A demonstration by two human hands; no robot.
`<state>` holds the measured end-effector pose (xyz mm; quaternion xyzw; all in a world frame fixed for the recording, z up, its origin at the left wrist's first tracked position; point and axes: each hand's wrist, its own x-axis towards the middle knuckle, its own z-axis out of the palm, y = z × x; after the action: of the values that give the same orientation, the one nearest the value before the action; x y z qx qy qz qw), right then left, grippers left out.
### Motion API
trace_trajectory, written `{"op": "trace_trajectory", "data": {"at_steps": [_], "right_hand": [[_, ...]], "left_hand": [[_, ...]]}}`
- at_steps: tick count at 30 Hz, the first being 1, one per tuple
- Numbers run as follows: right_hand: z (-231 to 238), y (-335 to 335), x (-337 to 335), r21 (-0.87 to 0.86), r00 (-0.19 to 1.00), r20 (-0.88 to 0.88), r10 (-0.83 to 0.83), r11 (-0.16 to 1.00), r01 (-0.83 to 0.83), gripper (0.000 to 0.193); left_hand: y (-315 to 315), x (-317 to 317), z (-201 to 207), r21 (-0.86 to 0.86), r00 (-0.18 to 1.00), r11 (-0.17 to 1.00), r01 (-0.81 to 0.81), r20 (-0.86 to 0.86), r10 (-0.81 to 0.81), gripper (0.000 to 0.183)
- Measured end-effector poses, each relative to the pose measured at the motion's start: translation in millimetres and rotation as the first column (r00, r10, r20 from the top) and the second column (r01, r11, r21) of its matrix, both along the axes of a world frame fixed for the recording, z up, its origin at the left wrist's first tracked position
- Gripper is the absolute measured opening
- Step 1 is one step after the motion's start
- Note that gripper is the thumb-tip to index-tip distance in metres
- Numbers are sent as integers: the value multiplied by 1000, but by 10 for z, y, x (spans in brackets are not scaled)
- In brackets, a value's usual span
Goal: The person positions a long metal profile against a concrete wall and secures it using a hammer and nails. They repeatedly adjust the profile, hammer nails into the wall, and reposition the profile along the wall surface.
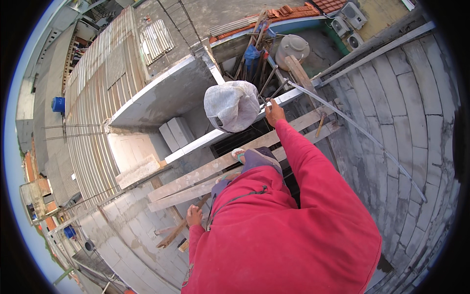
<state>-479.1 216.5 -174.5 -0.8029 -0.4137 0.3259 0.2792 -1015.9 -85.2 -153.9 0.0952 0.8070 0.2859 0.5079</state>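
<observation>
My right hand (275, 112) reaches to the top of the pale block wall (200, 141), its fingers closed around something small and dark that I cannot make out. Just left of it is a rounded white, cloth-like thing (232, 105) with a dark rim; I cannot tell what it is. My left hand (194, 215) hangs low beside my thigh, fingers curled, with nothing visible in them. Under me run two wooden planks (196, 184), and one sandalled foot (238, 155) shows on them. A tool with a yellowish handle (320, 125) rests by the planks' right end.
A long metal straightedge (362, 125) slants along the grey block wall (416, 98) at right. White blocks (176, 133) lie beyond the wall, near a drop. Farther off are a water tank (293, 49), a corrugated roof (93, 98) and a wooden beam (300, 73).
</observation>
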Motion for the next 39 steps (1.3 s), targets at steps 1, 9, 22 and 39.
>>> {"op": "trace_trajectory", "data": {"at_steps": [1, 9, 22, 39], "right_hand": [[21, 14, -1, -12, 1000, 4, 6, 1000, -6, 38], [-300, -57, 29, 102, 998, 8, -55, 993, 53, 44], [-971, -1610, -655, -453, 875, -302, 379, 750, -481, 56], [-856, -1691, -590, -532, 823, -275, 498, 634, -561, 46]], "left_hand": [[-31, -14, -14, 3, 1000, 1000, -15, 10, 15, 48], [-300, -265, -89, 67, 996, 996, -61, 69, 57, 49], [-189, -155, -27, 67, 999, 997, -48, 21, 47, 50], [129, -155, 52, 41, 999, 998, 40, -18, -39, 48]]}}
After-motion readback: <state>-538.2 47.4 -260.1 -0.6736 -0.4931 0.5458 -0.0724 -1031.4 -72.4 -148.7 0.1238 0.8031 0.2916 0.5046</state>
